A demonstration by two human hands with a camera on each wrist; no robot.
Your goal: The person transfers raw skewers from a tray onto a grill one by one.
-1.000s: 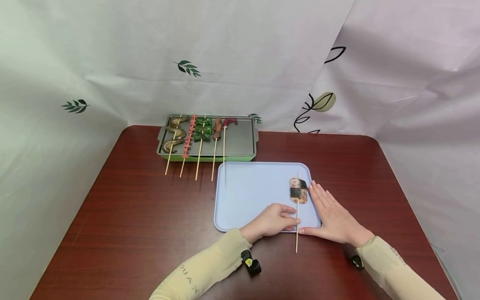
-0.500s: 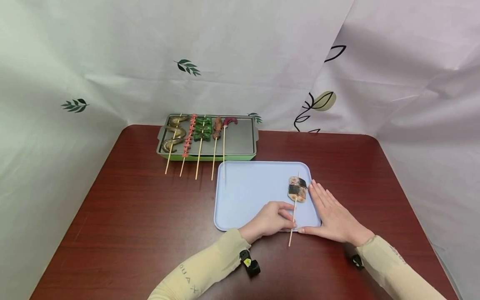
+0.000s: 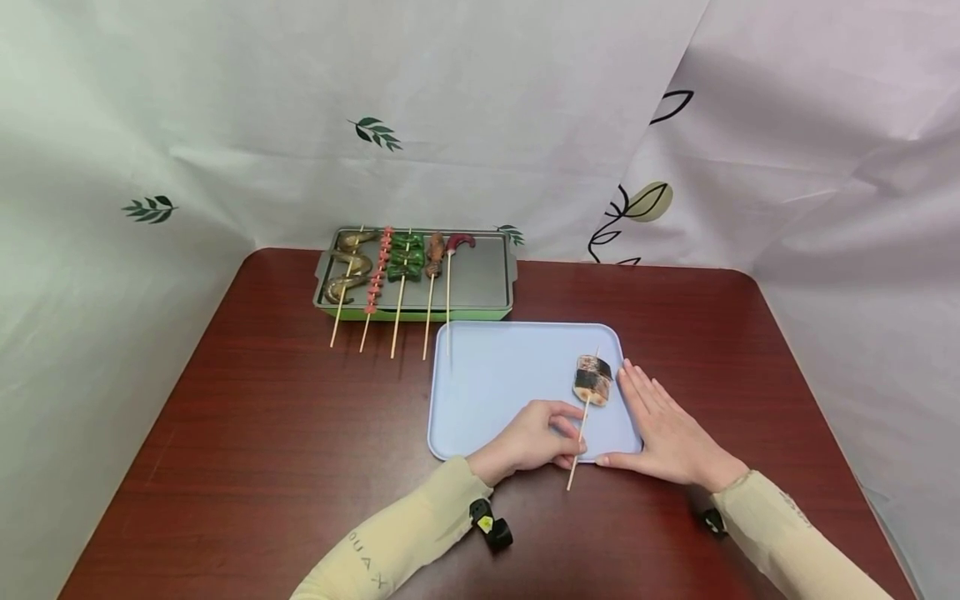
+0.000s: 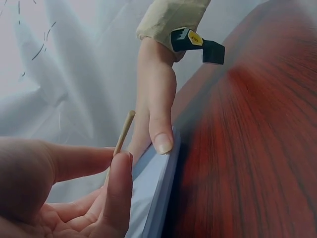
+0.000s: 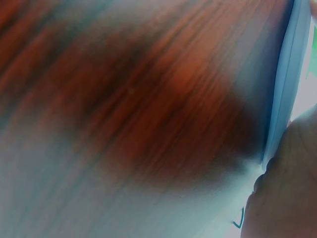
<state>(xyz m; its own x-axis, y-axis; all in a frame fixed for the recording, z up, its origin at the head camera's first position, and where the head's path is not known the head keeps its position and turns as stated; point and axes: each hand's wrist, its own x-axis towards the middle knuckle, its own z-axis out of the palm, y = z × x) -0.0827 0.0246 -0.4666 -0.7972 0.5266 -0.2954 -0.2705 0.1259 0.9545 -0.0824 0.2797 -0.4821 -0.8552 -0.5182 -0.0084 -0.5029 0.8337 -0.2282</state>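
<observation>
My left hand [image 3: 542, 433] pinches the bare lower stick of a skewer [image 3: 592, 380] between thumb and index finger. Two pale, browned pieces with black bands sit near its top, over the right side of a light blue tray [image 3: 487, 383]. The skewer leans, and its lower end sticks out past the tray's front rim. In the left wrist view, the blunt end of the stick [image 4: 126, 127] rises between the fingertips. My right hand [image 3: 671, 435] lies with straight fingers along the tray's right rim, its thumb at the front corner. The right wrist view shows only part of that hand [image 5: 287, 188].
Behind the tray's left part stands a grey grill pan [image 3: 483, 279] on a green base. It bears shrimp [image 3: 358, 267], pink-piece [image 3: 374, 292], green pepper [image 3: 406, 257] and browned meat [image 3: 435, 250] skewers, plus one with a red curved piece [image 3: 460, 242]. White cloth surrounds the wooden table [image 3: 300, 433].
The skewer's lower end has swung left and my left hand has shifted slightly left with it, so the skewer tilts more. My right hand has stayed at the tray's edge.
</observation>
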